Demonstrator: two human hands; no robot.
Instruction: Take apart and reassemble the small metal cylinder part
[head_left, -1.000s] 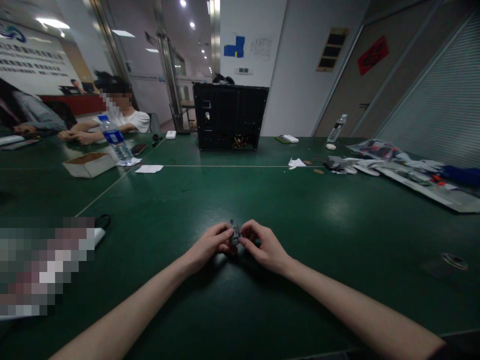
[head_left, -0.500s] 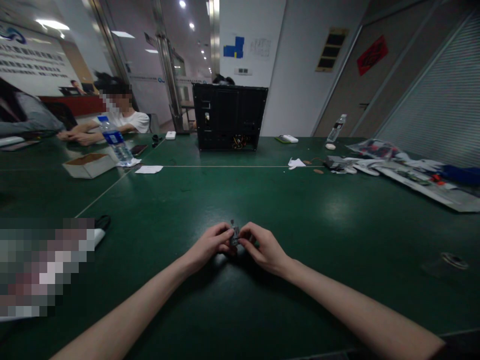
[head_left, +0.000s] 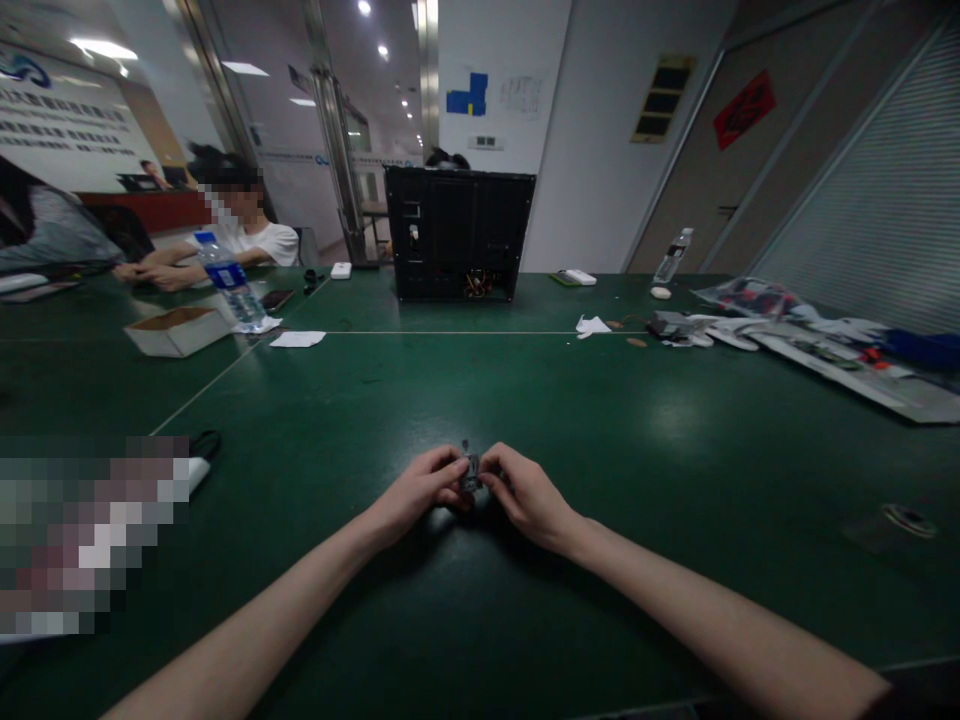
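Note:
A small grey mechanical-looking part (head_left: 471,472) is held up just above the green table, between my two hands. My left hand (head_left: 429,482) grips it from the left, thumb on the near face and fingers curled behind and below. A thin dark piece sticks up from its top. My right hand (head_left: 523,490) is closed in a pinch at the part's right edge, thumb and forefinger touching it there. Its exact kind is too small to make out, and my fingers hide its lower and side portions.
The green table (head_left: 480,390) carries a black computer case (head_left: 461,235) at the back. To the left are a water bottle (head_left: 229,280), an open box (head_left: 180,332) and a seated person (head_left: 259,235). A clear round container (head_left: 904,522) and a cluttered board (head_left: 840,370) lie right.
The grey part has turned slightly between my fingers, showing a bit more of its face. My right fingertips have shifted very slightly; my left hand stays in place.

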